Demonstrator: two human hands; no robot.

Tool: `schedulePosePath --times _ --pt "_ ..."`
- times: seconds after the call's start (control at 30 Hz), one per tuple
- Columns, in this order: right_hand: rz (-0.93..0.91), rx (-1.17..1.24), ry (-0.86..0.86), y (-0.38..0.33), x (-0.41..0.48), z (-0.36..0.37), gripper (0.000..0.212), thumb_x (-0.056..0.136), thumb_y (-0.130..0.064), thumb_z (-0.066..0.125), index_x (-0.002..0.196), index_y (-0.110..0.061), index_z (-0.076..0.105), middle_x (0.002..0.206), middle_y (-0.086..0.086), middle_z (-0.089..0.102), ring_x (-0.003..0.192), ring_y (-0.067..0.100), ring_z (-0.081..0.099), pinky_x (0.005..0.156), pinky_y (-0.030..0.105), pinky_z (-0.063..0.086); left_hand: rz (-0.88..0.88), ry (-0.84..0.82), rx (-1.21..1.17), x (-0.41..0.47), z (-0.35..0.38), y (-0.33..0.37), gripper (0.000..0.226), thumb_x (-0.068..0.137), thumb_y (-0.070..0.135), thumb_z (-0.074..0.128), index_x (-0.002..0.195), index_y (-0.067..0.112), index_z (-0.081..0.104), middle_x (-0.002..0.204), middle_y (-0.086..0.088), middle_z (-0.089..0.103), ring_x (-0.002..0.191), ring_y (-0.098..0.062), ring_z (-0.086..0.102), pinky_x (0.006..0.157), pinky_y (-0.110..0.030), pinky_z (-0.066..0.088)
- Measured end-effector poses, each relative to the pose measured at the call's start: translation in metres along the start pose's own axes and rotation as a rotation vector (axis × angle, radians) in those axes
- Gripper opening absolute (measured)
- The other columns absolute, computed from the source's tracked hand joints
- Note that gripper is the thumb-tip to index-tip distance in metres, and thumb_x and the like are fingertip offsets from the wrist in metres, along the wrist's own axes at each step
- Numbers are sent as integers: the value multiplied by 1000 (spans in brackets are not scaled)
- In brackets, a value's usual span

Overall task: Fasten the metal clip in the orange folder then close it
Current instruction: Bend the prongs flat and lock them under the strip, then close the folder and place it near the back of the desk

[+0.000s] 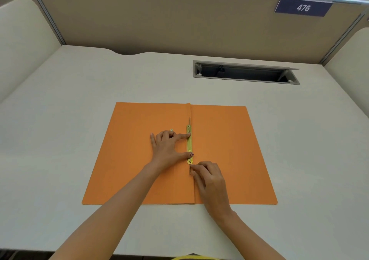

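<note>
The orange folder [139, 156] lies open and flat on the white desk [60, 120], its near edge close to the desk's front edge and its spine fold running straight away from the person. Along that fold sits the brass metal clip [189, 144], a narrow gold bar with thin prongs sticking out beyond both of its ends.

The left hand [167, 150] rests palm down on the left cover, fingers spread wide — the index finger reaches to the far part of the bar and the thumb presses near its near end, pinning it against the fold. A ring shows on one finger. The forearm comes in from the lower left, low over the folder.

The right hand [209, 180] lies on the right cover just beside the fold, fingers curled in narrow, with thumb and fingertips pinched at the near prong below the bar. Whether they fully grip it cannot be told. Its forearm crosses the desk's front edge from the lower right.

Towards the desk's far right corner sits a cable slot [245, 73], well apart from the folder.
</note>
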State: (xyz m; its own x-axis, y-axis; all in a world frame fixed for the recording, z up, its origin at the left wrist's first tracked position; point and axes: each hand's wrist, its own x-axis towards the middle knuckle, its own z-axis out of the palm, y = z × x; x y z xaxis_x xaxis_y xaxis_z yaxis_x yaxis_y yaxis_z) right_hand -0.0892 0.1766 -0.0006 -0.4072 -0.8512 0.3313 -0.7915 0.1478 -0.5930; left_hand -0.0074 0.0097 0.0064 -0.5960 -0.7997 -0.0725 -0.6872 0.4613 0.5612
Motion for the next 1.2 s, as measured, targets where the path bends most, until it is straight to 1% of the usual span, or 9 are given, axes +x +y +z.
schedulePosePath --times 0.23,0.3,0.4,0.5,0.57,0.63,0.83,0.93,1.2 --pt "126 139 0 0 4 -6 17 94 -12 61 108 -14 70 102 -3 67 96 13 60 84 19 47 -10 -57 -29 -1 -6 -1 63 69 64 66 128 56 43 122 3 41 134 -21 23 114 -53 -13" --pt "181 207 3 -1 7 -8 19 95 -13 60 112 -15 68 101 -4 68 94 12 62 83 15 48 -18 -79 -37 -2 -9 1 56 78 56 62 130 55 42 120 3 41 133 -22 25 116 -53 -10" --pt "212 256 13 -3 13 -9 21 94 -12 61 114 -13 67 97 -1 68 87 2 61 77 3 43 -26 -72 -68 -4 -14 5 41 90 39 56 129 46 50 125 -1 47 130 -23 33 117 -51 9" --pt "193 271 14 -6 21 -8 20 94 -10 61 113 -12 68 98 0 68 84 -3 59 76 1 42 -20 -11 -223 -11 -21 7 37 92 24 57 128 31 56 125 -7 50 123 -24 45 107 -42 35" --pt "169 270 0 -7 27 -6 18 95 -10 60 110 -14 69 102 0 67 88 4 61 79 4 42 -54 36 -304 -19 -26 3 37 91 21 58 128 26 57 124 -7 49 120 -21 48 101 -30 39" --pt "149 227 -9 -7 33 -2 19 95 -13 59 110 -16 70 106 0 66 97 14 61 86 13 43 -109 74 -285 -25 -34 -6 38 91 21 58 128 22 57 125 -7 48 119 -21 49 96 -24 36" --pt "114 79 -109 0 46 11 31 99 -21 54 128 -15 63 138 4 56 131 18 45 109 24 33 -514 132 117 -36 -73 -50 51 91 36 53 136 12 43 140 -17 34 125 -38 36 93 -47 43" --pt "63 22 -138 3 48 14 35 98 -19 54 132 -12 60 142 7 53 134 22 45 115 34 34 -706 139 100 -42 -86 -62 51 90 34 56 129 4 41 139 -20 27 124 -41 31 96 -52 39" --pt "25 -47 -151 4 47 16 38 99 -19 52 135 -10 56 144 10 52 137 25 43 117 39 33 -769 251 28 -43 -93 -67 54 88 23 62 126 -8 38 131 -27 36 119 -44 37 93 -49 42"
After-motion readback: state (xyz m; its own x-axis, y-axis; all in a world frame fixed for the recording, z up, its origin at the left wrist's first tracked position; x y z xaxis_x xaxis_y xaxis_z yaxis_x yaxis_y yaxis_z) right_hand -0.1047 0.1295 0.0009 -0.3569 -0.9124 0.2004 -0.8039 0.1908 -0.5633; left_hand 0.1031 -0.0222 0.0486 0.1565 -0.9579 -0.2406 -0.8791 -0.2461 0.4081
